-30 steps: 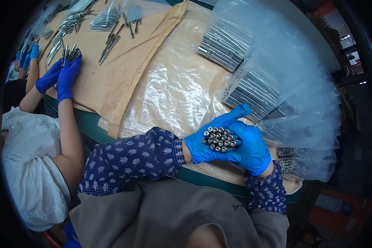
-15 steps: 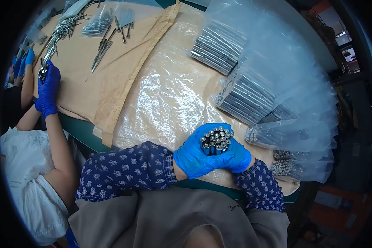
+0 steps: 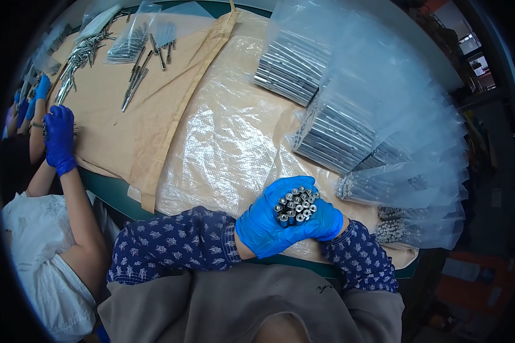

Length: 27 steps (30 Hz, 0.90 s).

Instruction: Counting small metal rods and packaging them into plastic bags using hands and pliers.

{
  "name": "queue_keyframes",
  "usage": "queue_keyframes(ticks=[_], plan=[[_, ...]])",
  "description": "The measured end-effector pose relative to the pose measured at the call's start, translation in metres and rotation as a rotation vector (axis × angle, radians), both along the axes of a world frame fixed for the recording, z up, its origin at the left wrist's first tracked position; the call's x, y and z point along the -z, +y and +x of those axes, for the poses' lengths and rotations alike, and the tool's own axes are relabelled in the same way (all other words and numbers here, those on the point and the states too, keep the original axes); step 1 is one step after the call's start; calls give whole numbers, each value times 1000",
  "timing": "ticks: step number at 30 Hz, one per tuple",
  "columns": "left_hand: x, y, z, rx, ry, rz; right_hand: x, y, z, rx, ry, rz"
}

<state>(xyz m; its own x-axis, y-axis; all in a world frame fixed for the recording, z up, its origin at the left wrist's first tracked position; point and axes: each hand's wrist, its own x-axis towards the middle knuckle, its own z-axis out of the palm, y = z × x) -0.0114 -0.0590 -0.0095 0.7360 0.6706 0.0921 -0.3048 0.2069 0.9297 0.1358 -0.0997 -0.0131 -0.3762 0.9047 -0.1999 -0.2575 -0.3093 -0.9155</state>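
Both my hands, in light-blue gloves, are wrapped round one bundle of slim metal rods [image 3: 296,204]. The rods' round, hollow-looking ends face up toward me, and their shafts are mostly hidden by my fingers. My left hand [image 3: 263,226] closes on the bundle from the left and behind. From the right, my right hand [image 3: 327,222] cups it, its fingers folded in. The bundle is held above the near edge of a covered table, just left of a clear bag of rods [image 3: 366,187].
Clear bags packed with metal rods [image 3: 335,131] fan along the right side. A shiny woven plastic sheet [image 3: 217,143] covers the table's middle. Loose rods [image 3: 134,86] lie on brown cloth farther left. A co-worker's dark-blue gloved hand [image 3: 60,134] is at the left edge.
My hands and the bundle have shifted slightly left and down, and the rod ends now tilt differently. The co-worker's gloved hand has turned and lowered.
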Motion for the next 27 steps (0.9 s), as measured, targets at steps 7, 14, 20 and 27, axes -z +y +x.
queue_keyframes(ticks=[7,14,20,27], plan=[[2,-5,1,-68,67,258,4,-2,13,-160,-139,160],[-4,-7,-5,-22,186,377,41,-28,14,303,268,-443],[-10,-3,-6,2,165,483,50,-22,23,12,-1,-156],[-16,-1,-9,14,202,602,67,-17,30,-332,-309,182]])
